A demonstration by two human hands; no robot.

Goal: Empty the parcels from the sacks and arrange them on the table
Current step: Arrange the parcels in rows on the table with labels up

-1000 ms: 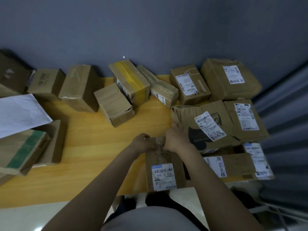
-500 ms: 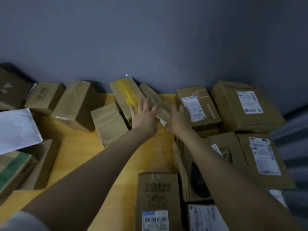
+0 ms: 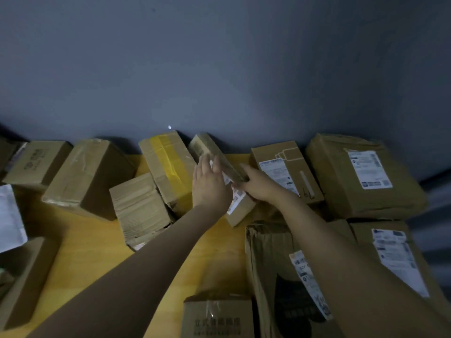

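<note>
A long narrow cardboard parcel (image 3: pixel 212 152) with a white label lies at an angle at the back of the yellow table (image 3: pixel 92 252), its far end against the grey wall. My left hand (image 3: pixel 210 184) lies flat against its left side with straight fingers. On its right side rests my right hand (image 3: pixel 256 185), fingers stretched along the top edge. A yellow-taped box (image 3: pixel 168 167) leans just left of it. No sack is in view.
Several cardboard parcels ring the table: two boxes (image 3: pixel 80 176) at the back left, a small box (image 3: pixel 139 211) in the middle, labelled boxes (image 3: pixel 361 176) stacked on the right, one box (image 3: pixel 217 318) at the near edge. A white envelope (image 3: pixel 9 220) sits far left.
Both hands left the near box with the barcode label, reached to the back of the table and came onto the long narrow parcel. The view tilted up toward the wall.
</note>
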